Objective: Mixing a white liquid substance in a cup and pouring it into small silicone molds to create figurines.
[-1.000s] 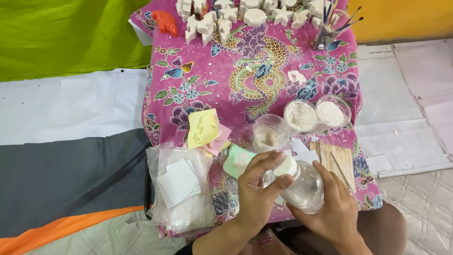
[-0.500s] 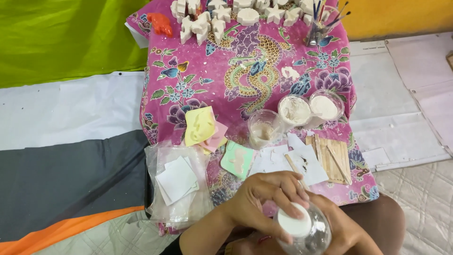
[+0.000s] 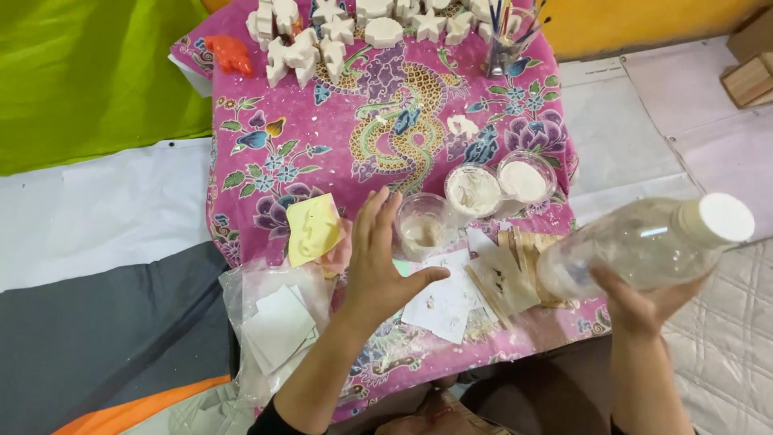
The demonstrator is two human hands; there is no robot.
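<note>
Head view: I see my right hand (image 3: 644, 302) wrapped from below around a clear plastic bottle (image 3: 636, 246), which lies tilted, its white cap (image 3: 725, 217) up and to the right, out past the table's edge. Half a second ago that bottle sat low in front of me with both hands on it, the left fingers at the cap; now it has swung up to the right and the cap is on. My left hand (image 3: 378, 270) has let go and hangs spread, fingers apart, gripping nothing, above the pink patterned cloth (image 3: 274, 153). Just beyond its fingertips stands a clear cup (image 3: 423, 225) with a pale residue; the bottle is well apart from this hand, on the far side of the cup. Further right are two clear tubs of white powder (image 3: 499, 187). Left of the hand lies a yellow square mould (image 3: 312, 228), and below it a clear plastic bag of white square sheets (image 3: 278, 326). White paper scraps (image 3: 443, 302) lie under the thumb. White plaster figures (image 3: 322, 36) line the far edge.
</note>
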